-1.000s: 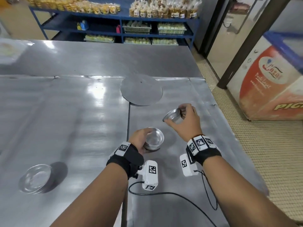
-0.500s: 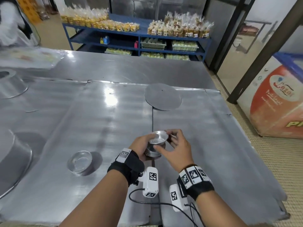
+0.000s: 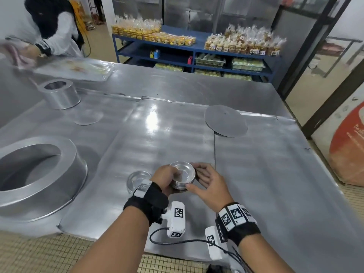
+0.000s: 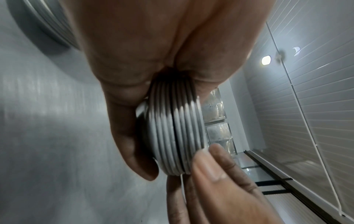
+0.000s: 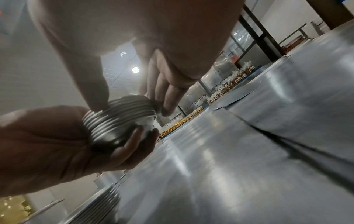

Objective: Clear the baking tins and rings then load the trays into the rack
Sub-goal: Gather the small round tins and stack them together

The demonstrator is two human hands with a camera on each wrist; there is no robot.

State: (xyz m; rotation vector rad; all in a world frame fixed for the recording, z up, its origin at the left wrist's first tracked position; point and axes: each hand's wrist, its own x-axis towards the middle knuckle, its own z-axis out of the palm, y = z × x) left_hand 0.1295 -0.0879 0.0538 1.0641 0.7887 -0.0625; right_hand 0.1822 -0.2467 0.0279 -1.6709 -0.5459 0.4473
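Observation:
A stack of small round aluminium tins [image 3: 182, 178] rests in my left hand [image 3: 166, 177], whose fingers curl under and round it just above the steel table [image 3: 266, 184]. My right hand [image 3: 204, 179] pinches the rim of the top tin between thumb and fingers. In the left wrist view the ribbed stack [image 4: 176, 133] sits between my left fingers [image 4: 130, 144] and the right thumb. The right wrist view shows the stack [image 5: 122, 121] cupped in the left palm [image 5: 57, 144]. Another small tin [image 3: 137, 180] sits on the table just left of my left wrist.
A large metal ring [image 3: 37, 174] stands at the left edge and a smaller ring [image 3: 59, 94] further back. Two flat round discs [image 3: 226, 120] [image 3: 88, 117] lie on the table. A person wipes a tray [image 3: 74, 68] at the back left. Blue shelves [image 3: 195, 50] stand behind.
My right hand carried a single tin over and set it onto the stack in my left hand. Both hands moved left towards the lone tin on the table.

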